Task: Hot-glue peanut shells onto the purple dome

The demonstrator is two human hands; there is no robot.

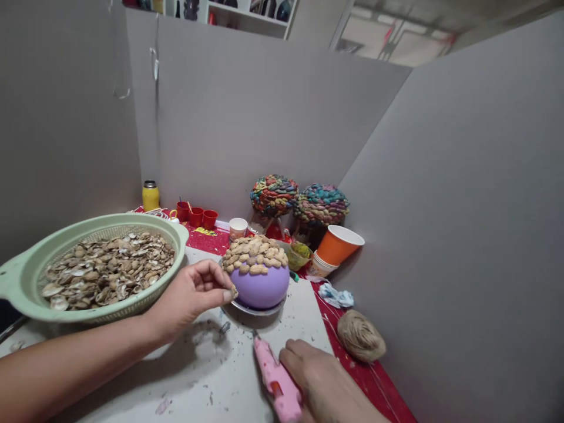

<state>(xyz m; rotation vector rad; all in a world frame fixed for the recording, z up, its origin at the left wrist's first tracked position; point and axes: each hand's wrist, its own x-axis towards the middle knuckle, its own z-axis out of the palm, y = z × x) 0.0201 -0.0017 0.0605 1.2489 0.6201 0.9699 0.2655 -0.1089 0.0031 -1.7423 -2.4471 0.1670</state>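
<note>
Between the thumb and fingertips of my left hand (pixel 191 294) is a small piece of peanut shell (pixel 234 291), close to the left side of a purple balloon (pixel 259 288). Peanut shells (pixel 255 252) cover the top of the balloon in overlapping rows, while its lower half is bare. It rests on a shallow metal dish (pixel 259 311). My right hand (pixel 315 376) is closed at a pink hot glue gun (pixel 279 379), whose nozzle points toward the balloon; the grip is partly hidden. At left, a green colander (pixel 180 241) holds many shells.
Behind stand two colourful shell-covered balls (pixel 274 195), red cups (pixel 196 217), a white paper cup (pixel 238 228) and a yellow bottle (pixel 150 197). To the right are an orange cup (pixel 337 247), a blue-white cloth (pixel 336 295) and a twine ball (pixel 360 336). Grey panels (pixel 264 106) enclose the table.
</note>
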